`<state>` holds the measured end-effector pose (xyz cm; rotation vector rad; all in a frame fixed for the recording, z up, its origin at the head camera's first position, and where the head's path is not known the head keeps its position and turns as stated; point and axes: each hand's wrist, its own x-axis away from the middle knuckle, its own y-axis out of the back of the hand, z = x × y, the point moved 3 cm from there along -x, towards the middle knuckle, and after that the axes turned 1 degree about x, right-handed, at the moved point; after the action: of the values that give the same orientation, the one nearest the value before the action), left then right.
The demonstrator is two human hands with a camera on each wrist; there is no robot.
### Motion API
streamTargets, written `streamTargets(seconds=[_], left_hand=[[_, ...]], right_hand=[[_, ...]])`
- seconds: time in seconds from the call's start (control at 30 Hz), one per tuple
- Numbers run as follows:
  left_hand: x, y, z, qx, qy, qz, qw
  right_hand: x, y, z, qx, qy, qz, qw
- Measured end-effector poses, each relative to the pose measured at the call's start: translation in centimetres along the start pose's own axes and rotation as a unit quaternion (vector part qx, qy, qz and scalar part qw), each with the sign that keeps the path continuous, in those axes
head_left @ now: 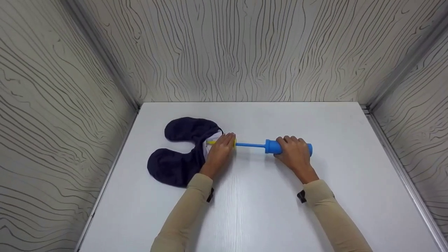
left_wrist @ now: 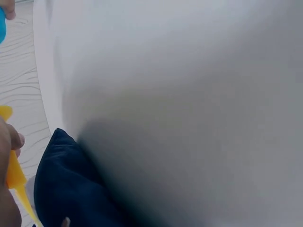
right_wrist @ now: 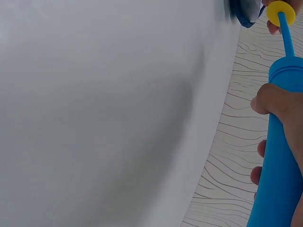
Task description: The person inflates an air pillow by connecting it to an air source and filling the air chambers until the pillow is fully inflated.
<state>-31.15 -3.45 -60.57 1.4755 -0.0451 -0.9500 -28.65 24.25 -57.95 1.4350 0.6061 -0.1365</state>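
Note:
A hand pump with a blue barrel (right_wrist: 279, 156), a thin blue rod (head_left: 250, 144) and a yellow nozzle end (left_wrist: 15, 175) is held level above the table. My right hand (head_left: 293, 152) grips the barrel, fingers curled round it. At the other end my left hand (head_left: 221, 148) holds the yellow part. A navy U-shaped neck pillow (head_left: 175, 167) lies to the left, its white inner part (head_left: 217, 135) showing at the curve. The yellow tip points into that white part; whether it sits in a valve is hidden by the left hand.
Beneath is a white table (head_left: 245, 210), with wood-patterned panels (head_left: 224, 52) behind and at both sides. Grey metal rails (head_left: 105, 56) run along the panel corners. The rod is partly drawn out of the barrel.

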Motion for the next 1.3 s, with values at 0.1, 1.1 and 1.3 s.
streamTargets(seconds=[0.1,1.1,1.3], left_hand=[[0.1,0.0,0.2,0.002,0.009,0.003,1.0000],[-1.7,0.3,-3.8,-0.015,0.022,0.028,0.9993],[-1.4,0.4,-3.0,-0.006,0.013,0.054,0.9984]], right_hand=[[0.1,-0.1,-0.3,-0.001,-0.010,0.000,0.9999],[-1.9,-2.4,6.1,0.012,0.039,-0.010,0.9991],[-1.9,-2.1,5.4,0.011,0.035,-0.015,0.9992]])
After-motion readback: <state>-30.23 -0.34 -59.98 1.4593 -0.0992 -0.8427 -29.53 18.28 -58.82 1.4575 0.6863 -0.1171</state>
